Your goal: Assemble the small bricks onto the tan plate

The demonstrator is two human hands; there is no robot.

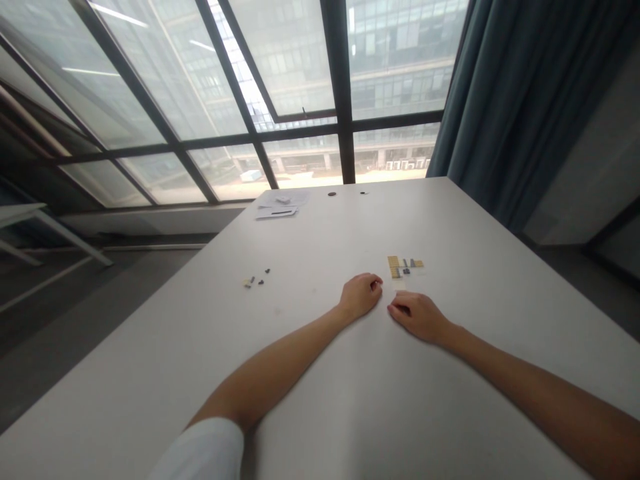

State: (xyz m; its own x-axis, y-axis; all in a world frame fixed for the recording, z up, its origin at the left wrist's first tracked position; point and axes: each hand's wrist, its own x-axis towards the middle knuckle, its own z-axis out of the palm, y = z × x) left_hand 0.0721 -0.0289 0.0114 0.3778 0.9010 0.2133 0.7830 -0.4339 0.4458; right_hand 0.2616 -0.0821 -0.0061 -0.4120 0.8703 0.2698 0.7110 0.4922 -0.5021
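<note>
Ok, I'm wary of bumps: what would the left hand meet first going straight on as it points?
Probably the cluster of yellow and grey pieces beyond the left hand, though depth is hard to judge.

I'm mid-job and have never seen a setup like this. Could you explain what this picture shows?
There is no machine here: you are seeing a person's bare hands, through one camera worn on that person's head, looking forward and down. The left hand and right hand are curled over a white table, close together but apart; I can't see anything held in either. Just beyond them lie yellow and dark pieces, and well off to the left a few loose bits, all too small to identify. Papers lie near the far edge. Behind are a window and, on the right, a curtain.
</note>
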